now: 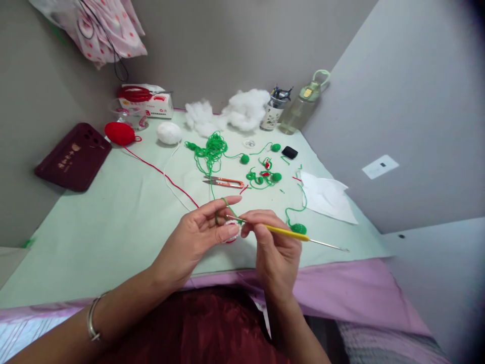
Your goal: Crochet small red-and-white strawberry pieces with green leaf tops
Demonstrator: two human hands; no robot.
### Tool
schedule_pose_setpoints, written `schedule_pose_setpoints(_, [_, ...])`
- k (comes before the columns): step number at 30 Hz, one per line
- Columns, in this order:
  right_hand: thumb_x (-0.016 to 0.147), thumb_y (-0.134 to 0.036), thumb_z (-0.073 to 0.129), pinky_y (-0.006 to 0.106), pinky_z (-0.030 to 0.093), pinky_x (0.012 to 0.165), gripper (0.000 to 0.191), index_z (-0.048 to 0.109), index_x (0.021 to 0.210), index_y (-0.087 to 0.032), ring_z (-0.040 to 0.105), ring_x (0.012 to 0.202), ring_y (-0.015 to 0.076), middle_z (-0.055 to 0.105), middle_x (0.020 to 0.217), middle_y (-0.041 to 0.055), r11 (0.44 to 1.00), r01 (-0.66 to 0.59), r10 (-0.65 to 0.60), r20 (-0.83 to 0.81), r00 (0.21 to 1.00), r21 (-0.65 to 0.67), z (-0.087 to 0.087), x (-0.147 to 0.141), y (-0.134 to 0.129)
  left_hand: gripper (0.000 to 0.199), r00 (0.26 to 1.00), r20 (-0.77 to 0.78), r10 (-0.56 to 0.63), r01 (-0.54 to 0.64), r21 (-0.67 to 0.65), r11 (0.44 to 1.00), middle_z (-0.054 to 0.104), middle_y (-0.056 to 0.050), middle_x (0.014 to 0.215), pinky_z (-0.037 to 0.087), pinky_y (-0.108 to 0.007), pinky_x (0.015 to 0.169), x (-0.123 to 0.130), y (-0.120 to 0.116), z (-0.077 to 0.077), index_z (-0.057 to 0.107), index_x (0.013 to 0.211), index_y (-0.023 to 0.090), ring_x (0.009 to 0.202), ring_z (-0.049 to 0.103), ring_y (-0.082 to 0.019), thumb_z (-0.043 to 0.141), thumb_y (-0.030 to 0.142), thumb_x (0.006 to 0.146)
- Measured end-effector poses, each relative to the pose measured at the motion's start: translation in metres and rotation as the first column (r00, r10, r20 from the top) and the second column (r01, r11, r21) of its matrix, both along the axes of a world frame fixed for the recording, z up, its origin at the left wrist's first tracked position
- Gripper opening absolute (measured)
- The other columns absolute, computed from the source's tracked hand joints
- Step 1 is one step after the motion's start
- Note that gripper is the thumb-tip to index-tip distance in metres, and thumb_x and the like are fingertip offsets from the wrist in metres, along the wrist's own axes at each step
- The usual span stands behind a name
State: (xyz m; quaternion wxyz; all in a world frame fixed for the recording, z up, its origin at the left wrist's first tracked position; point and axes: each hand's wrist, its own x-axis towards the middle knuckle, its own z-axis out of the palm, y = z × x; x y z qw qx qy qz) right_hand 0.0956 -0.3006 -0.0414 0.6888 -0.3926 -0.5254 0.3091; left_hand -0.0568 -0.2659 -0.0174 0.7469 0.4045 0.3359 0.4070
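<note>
My left hand [204, 225] pinches a small round crocheted piece [232, 231] in white and red between thumb and fingers. Green yarn [212, 187] runs from a loose tangle on the table over my raised left index finger to the piece. In my right hand [276, 242] is a crochet hook [290, 232] with a yellow handle, its thin metal tip lying at the upper edge of the piece. Red yarn [162, 174] and white yarn [170, 185] lead from their balls towards my left hand, which hides their ends.
Orange snips [227, 182] lie beyond my hands. Green crocheted pieces [276, 177] and a white sheet [328, 197] are to the right. White stuffing [248, 108], a pen cup [273, 111] and a bottle [303, 106] stand at the back; a maroon case [74, 157] is left.
</note>
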Motion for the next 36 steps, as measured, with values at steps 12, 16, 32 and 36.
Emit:
schedule_pose_setpoints(12, [0.104, -0.027, 0.060, 0.026, 0.059, 0.065, 0.019, 0.078, 0.098, -0.024, 0.070, 0.070, 0.0112, 0.077, 0.095, 0.0012, 0.985, -0.158, 0.133, -0.270, 0.954, -0.075, 0.003, 0.004, 0.000, 0.026, 0.998, -0.057, 0.024, -0.019, 0.088, 0.996, 0.064, 0.003, 0.086, 0.046, -0.023, 0.083, -0.005, 0.000, 0.000, 0.082, 0.118, 0.033, 0.085, 0.058, -0.011, 0.079, 0.031, 0.092])
schedule_pose_setpoints(16, [0.106, -0.020, 0.054, 0.030, 0.059, 0.071, 0.022, 0.076, 0.103, -0.024, 0.071, 0.075, 0.0135, 0.076, 0.096, 0.0020, 1.000, -0.017, 0.017, -0.002, 1.000, -0.026, 0.006, 0.005, -0.007, 0.026, 0.997, -0.063, 0.042, -0.036, 0.105, 0.994, 0.064, 0.004, 0.083, 0.047, -0.022, 0.082, -0.005, 0.001, 0.000, 0.082, 0.118, 0.034, 0.083, 0.058, -0.011, 0.079, 0.031, 0.092])
schedule_pose_setpoints(32, [0.103, -0.020, 0.058, 0.036, 0.060, 0.078, 0.019, 0.075, 0.101, -0.026, 0.072, 0.091, 0.0202, 0.076, 0.092, 0.0046, 0.987, 0.109, -0.133, 0.216, 0.967, 0.117, 0.001, 0.007, -0.002, 0.036, 0.986, -0.146, 0.085, -0.058, 0.179, 0.982, 0.071, 0.000, 0.087, 0.051, -0.029, 0.088, -0.001, -0.004, 0.006, 0.076, 0.128, 0.024, 0.087, 0.065, -0.017, 0.073, 0.040, 0.096])
schedule_pose_setpoints(36, [0.103, -0.033, 0.060, 0.033, 0.058, 0.071, 0.019, 0.073, 0.092, -0.024, 0.067, 0.079, 0.0180, 0.073, 0.086, 0.0040, 0.998, -0.058, 0.059, -0.043, 0.997, 0.017, 0.000, 0.012, 0.008, 0.039, 0.989, -0.145, -0.016, 0.044, 0.196, 0.980, 0.072, -0.003, 0.097, 0.049, -0.031, 0.095, -0.006, 0.001, 0.008, 0.075, 0.132, 0.023, 0.094, 0.066, -0.019, 0.062, 0.044, 0.102])
